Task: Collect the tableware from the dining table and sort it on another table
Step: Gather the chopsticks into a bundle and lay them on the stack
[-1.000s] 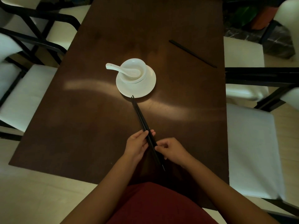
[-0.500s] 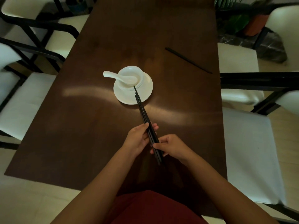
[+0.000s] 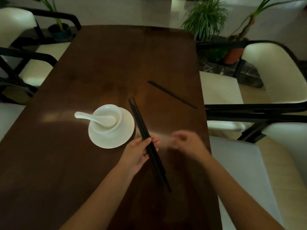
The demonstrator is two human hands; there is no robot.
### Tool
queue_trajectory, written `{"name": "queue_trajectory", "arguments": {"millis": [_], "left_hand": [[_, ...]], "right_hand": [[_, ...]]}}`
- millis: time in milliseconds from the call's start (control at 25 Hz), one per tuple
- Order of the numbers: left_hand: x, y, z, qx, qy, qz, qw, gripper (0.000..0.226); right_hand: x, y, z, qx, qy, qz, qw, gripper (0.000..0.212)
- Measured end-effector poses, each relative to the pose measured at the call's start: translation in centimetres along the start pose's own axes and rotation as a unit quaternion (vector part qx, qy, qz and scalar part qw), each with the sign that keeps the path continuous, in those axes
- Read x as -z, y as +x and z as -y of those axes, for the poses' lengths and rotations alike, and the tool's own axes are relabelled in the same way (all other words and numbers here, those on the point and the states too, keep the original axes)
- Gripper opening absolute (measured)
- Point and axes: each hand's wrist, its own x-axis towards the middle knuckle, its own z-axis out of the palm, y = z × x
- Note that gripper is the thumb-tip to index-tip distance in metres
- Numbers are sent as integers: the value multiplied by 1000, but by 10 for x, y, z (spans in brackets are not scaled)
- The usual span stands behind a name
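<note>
the long dark brown wooden dining table (image 3: 103,67) fills the view, with cream-cushioned black-framed chairs (image 3: 272,72) along both sides and potted green plants (image 3: 206,19) beyond its far end at 12 to 1 o'clock. left of centre, at about 9 o'clock from the hands, stands a round white ceramic saucer (image 3: 109,138) carrying a small white bowl (image 3: 108,117), and a white ceramic soup spoon (image 3: 93,117) rests in the bowl with its handle pointing to 9 o'clock.

the left hand (image 3: 139,153) grips a bundle of long black chopsticks (image 3: 146,138), tips aimed toward 11 o'clock, just beside the saucer's right rim. the right hand (image 3: 184,141) is off the bundle and blurred; its fingers look loosely curled and hold nothing i can make out. a lone black chopstick (image 3: 172,94) lies flat toward 1 o'clock, well apart from the bundle.

the step in hand looks like fetching that stray stick. best to keep the left grip firm near mid-length so the bundle does not fan, pinch the stray near one end, and lay it parallel with the tips matched.
</note>
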Motion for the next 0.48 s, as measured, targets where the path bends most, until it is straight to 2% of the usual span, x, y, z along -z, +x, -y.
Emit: {"name": "queue_trajectory", "arguments": {"millis": [40,80,120,280,360,480], "left_hand": [[-2,4,-1,-1,-8,-14,1000,15],[-5,8,-2,-2,-21,-29,999,15],[-6,12,-3,-3,-36,-42,998,14],[-9,24,-6,-4,-73,-76,994,14],[-7,27,-7,-4,-72,-76,995,14],[-4,30,-11,-10,-68,-77,995,14]], "right_hand": [[19,24,1,-8,-79,-114,990,23],[37,48,1,-15,-147,-185,971,34],[53,71,-1,-15,-205,-215,955,42],[80,136,-4,-7,-391,-178,903,50],[78,153,-10,-11,-422,-171,890,42],[71,161,-19,-2,-429,-207,879,20]]}}
